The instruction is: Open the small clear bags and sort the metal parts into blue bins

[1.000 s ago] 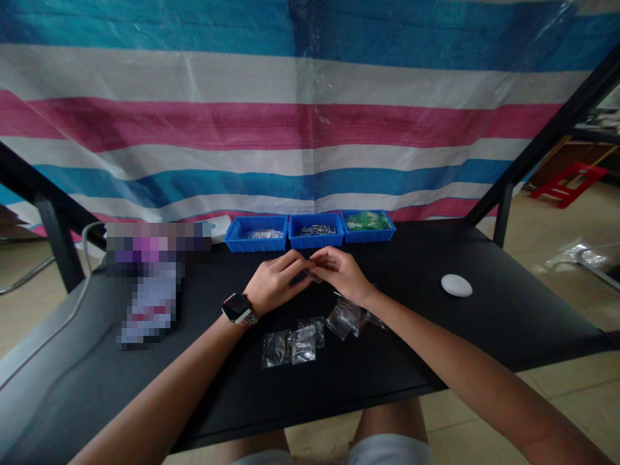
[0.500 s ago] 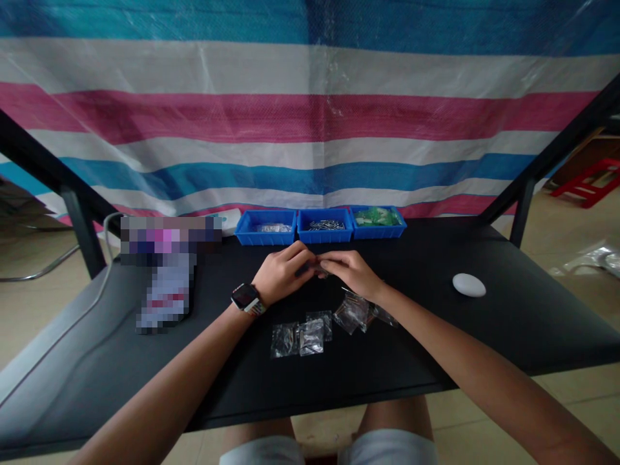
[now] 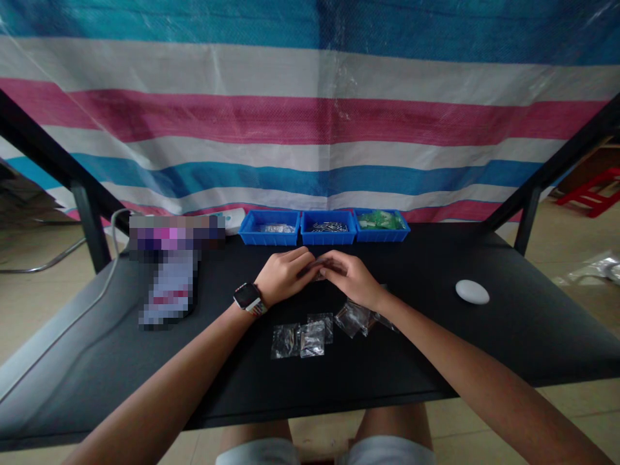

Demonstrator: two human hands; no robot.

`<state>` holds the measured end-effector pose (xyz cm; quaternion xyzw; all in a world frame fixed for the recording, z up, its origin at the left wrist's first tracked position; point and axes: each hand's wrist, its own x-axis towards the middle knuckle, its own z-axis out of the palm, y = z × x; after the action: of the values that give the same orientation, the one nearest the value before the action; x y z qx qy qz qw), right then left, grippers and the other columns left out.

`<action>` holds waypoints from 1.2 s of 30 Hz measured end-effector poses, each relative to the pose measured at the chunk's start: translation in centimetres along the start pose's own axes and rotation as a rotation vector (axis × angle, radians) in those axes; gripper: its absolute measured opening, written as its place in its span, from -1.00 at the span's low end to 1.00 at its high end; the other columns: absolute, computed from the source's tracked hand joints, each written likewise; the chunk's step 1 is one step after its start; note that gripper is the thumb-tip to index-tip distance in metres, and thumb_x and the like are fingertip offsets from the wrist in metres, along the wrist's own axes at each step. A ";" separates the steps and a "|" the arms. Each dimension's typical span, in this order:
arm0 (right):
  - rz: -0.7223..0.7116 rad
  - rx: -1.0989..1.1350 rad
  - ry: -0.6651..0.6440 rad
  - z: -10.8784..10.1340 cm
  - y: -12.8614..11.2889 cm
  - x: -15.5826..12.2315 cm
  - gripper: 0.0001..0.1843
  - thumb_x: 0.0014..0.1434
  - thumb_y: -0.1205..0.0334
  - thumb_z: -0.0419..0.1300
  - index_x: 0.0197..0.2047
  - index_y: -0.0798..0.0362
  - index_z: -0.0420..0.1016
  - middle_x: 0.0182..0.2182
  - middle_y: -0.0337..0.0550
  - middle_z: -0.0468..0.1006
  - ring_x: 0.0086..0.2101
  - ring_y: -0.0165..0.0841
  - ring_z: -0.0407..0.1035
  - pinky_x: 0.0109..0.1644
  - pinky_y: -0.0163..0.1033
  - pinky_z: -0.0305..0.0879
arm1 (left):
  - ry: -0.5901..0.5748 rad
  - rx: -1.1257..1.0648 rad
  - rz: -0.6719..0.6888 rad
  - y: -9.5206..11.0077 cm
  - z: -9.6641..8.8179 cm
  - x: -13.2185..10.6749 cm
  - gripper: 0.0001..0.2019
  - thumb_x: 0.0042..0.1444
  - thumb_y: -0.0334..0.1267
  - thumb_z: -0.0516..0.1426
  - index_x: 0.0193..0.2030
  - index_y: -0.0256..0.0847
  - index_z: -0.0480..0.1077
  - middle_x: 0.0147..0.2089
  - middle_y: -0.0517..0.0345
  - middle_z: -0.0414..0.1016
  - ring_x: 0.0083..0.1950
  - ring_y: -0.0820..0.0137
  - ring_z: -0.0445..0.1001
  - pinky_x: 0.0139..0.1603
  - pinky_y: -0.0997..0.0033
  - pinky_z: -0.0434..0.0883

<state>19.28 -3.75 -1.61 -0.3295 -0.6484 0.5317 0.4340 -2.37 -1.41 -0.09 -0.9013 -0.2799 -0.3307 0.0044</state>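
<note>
My left hand (image 3: 285, 276), with a watch on its wrist, and my right hand (image 3: 352, 278) meet fingertip to fingertip over the black table (image 3: 484, 336). Both pinch a small clear plastic bag (image 3: 320, 269) between them; its contents are too small to make out. Nearer to me lie a few filled clear bags (image 3: 301, 339), and a loose pile of clear bags (image 3: 358, 316) sits under my right wrist. Three blue bins stand behind my hands: the left bin (image 3: 269, 228) and middle bin (image 3: 328, 228) hold small metal parts, the right bin (image 3: 382, 223) holds green parts.
A white oval object (image 3: 472, 292) lies on the table's right side. A blurred-out patch (image 3: 172, 265) and a grey cable (image 3: 72, 310) are at the left. A striped tarp (image 3: 310, 116) hangs behind the table between black frame legs. My knees show below the front edge.
My hands stayed pinched together on the small bag and barely moved. The camera shifted a little, so the whole scene slid slightly right in the view.
</note>
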 end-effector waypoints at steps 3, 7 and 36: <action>0.014 0.023 0.010 0.0 -0.1 0.2 -0.68 0.28 0.00 0.38 -0.05 0.05 0.61 -0.24 -0.14 0.67 -0.23 -0.27 0.62 -0.02 -0.09 0.62 | 0.000 -0.081 -0.048 -0.1 0.1 0.0 -0.72 0.47 -0.15 0.09 -0.30 -0.19 0.37 -0.37 0.19 0.40 -0.44 0.48 0.33 -0.40 0.45 0.26; 0.019 0.088 0.040 0.0 -0.2 0.2 -0.64 0.22 -0.04 0.43 -0.06 0.03 0.62 -0.25 -0.16 0.68 -0.26 -0.28 0.61 -0.07 -0.08 0.65 | 0.043 -0.326 -0.226 0.1 0.2 0.3 -0.67 0.42 -0.08 0.15 -0.35 -0.21 0.38 -0.40 0.19 0.42 -0.40 0.45 0.37 -0.35 0.45 0.30; 0.024 -0.097 0.069 0.2 -1.1 -0.5 -0.77 0.28 0.17 0.26 -0.03 0.05 0.54 -0.40 -0.23 0.61 -0.45 -0.36 0.58 -0.29 -0.23 0.50 | 0.667 -1.404 -1.154 -2.4 -1.2 2.2 -0.62 0.18 -0.14 0.42 -0.42 -0.23 0.33 -0.57 0.35 0.32 -0.61 0.61 0.32 -0.60 0.64 0.38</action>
<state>19.37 -4.48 -0.60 -0.3760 -0.6539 0.4933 0.4331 -2.92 1.54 1.73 -0.2826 -0.4024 -0.6127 -0.6187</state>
